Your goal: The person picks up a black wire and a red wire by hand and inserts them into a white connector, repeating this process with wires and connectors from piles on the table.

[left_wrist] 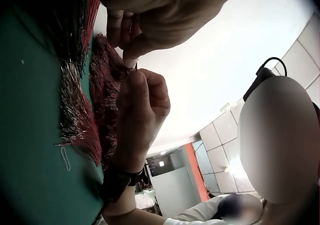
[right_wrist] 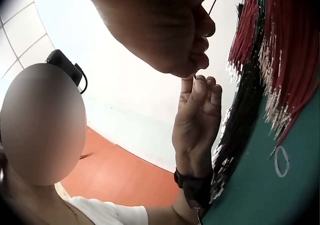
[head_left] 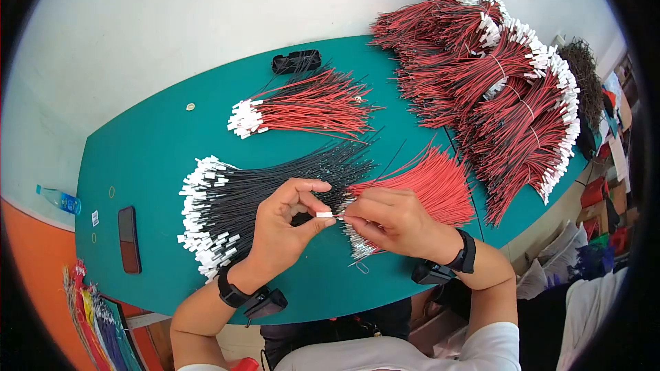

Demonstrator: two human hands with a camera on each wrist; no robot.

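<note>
The left hand pinches a small white connector between thumb and index finger. Close beside it, the right hand pinches a thin wire end at the connector's right side. Behind the left hand lies a bundle of black wires with white connectors at their left ends. A fan of red wires with bare silvery ends lies behind the right hand. In the left wrist view the fingertips of the left hand and right hand meet; the right wrist view shows this too.
A red-and-black bundle with white connectors lies farther back, near a black case. Large tied bundles are heaped at the right. A phone and a bottle are at the left of the green table.
</note>
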